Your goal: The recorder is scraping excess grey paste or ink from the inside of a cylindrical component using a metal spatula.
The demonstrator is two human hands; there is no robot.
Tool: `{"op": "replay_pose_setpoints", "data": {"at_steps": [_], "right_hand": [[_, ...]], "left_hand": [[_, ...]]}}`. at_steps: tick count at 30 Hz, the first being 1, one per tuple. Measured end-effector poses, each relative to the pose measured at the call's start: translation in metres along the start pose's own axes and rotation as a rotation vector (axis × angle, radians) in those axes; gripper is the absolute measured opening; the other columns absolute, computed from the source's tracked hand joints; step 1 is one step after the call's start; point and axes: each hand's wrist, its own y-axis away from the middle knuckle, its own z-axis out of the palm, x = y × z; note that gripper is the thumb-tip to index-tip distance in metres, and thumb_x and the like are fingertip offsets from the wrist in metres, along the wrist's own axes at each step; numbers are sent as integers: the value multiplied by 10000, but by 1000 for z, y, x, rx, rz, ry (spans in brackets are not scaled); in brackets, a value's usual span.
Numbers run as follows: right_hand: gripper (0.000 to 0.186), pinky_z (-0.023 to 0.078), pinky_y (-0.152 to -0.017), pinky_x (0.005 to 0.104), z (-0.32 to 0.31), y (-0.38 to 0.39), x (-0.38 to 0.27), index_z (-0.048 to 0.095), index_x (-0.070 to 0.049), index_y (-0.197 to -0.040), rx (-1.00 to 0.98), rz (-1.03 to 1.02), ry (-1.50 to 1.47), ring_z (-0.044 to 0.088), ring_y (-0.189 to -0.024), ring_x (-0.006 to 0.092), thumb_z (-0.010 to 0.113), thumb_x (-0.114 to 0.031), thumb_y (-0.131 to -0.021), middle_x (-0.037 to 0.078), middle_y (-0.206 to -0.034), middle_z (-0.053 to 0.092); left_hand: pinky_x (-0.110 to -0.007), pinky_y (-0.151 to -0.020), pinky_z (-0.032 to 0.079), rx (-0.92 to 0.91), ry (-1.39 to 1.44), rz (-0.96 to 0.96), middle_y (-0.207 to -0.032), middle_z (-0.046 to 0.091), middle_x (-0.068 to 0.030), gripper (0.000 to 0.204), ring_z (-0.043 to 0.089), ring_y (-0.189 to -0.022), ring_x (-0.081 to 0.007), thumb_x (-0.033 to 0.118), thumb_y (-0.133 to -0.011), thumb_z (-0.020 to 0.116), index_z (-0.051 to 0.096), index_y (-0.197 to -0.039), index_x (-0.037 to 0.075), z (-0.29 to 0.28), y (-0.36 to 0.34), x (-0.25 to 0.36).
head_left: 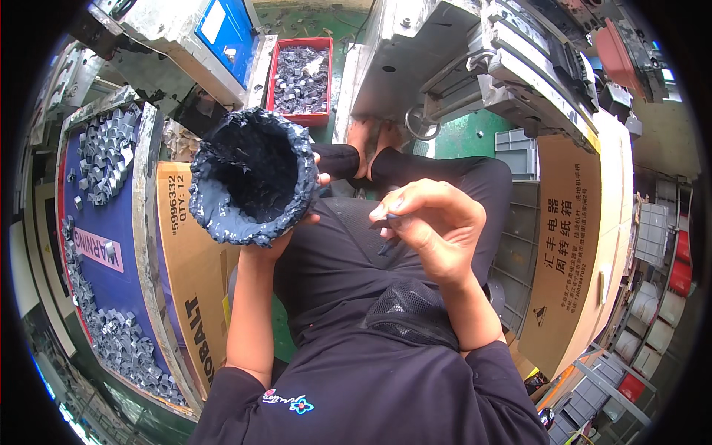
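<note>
Head view shows a pot crusted with blue-grey paste [213, 219] raised above the left of the lap, its mouth facing the camera, the left hand [274, 249] curled round its outside, and the right hand [446, 231], apart from it, with thumb and forefinger closed on a small dark piece [391, 216]. For good control, the left palm should probably bear the weight without smearing the rim, and the right pinch be light but sure. Farther out, grey parts fill a red bin [331, 78] and lie on a blue panel [119, 216].
</note>
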Motion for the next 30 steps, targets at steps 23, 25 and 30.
{"op": "replay_pose_setpoints", "data": {"at_steps": [23,25,30], "right_hand": [[280,588,-787,330,-23,12,-17,690,33,-904,143,-130,17,710,-898,237,592,237,-738,167,-920,715],[355,583,-803,345,-34,19,-31,700,44,-874,167,-193,144,711,-881,253,526,275,-669,165,-901,719],[241,579,-773,298,-66,54,-85,695,46,-865,280,-316,377,706,-833,184,579,234,-770,130,-869,721]], "left_hand": [[-632,-868,537,-29,13,-85,-1555,203,-263,744,331,-1377,-477,473,-998,422,163,-1524,14,12,-25,-9],[-585,-832,570,-29,-53,-92,-1562,190,-260,774,332,-1381,-465,493,-985,439,157,-1529,20,13,-30,-15],[-588,-912,533,-171,41,-131,-1587,163,-233,739,317,-1404,-436,469,-983,466,199,-1535,55,12,-42,-14]]}}
